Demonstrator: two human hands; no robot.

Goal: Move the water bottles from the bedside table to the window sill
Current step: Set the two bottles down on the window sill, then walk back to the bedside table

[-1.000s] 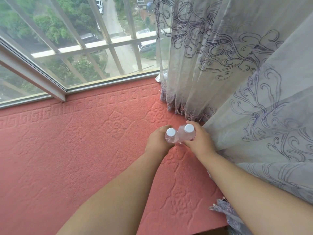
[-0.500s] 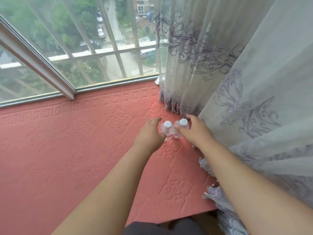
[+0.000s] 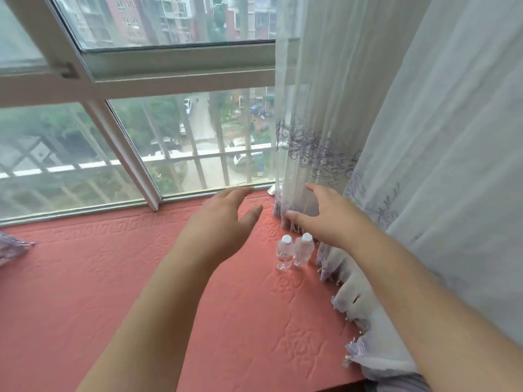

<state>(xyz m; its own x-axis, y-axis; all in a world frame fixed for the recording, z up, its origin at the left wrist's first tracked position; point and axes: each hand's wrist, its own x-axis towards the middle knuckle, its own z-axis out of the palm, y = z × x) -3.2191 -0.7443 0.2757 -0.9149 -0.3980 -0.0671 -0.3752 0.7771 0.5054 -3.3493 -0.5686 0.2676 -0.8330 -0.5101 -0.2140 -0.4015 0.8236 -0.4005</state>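
Both hands, the left hand and right hand, hover spread and empty above two upright water bottles touching on the window sill.

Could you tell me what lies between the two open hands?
In the head view, bare red sill cover lies between left hand and right hand; the bottles stand nearer.

Embossed coral sill; white-capped clear bottles; purple-scrolled curtain.
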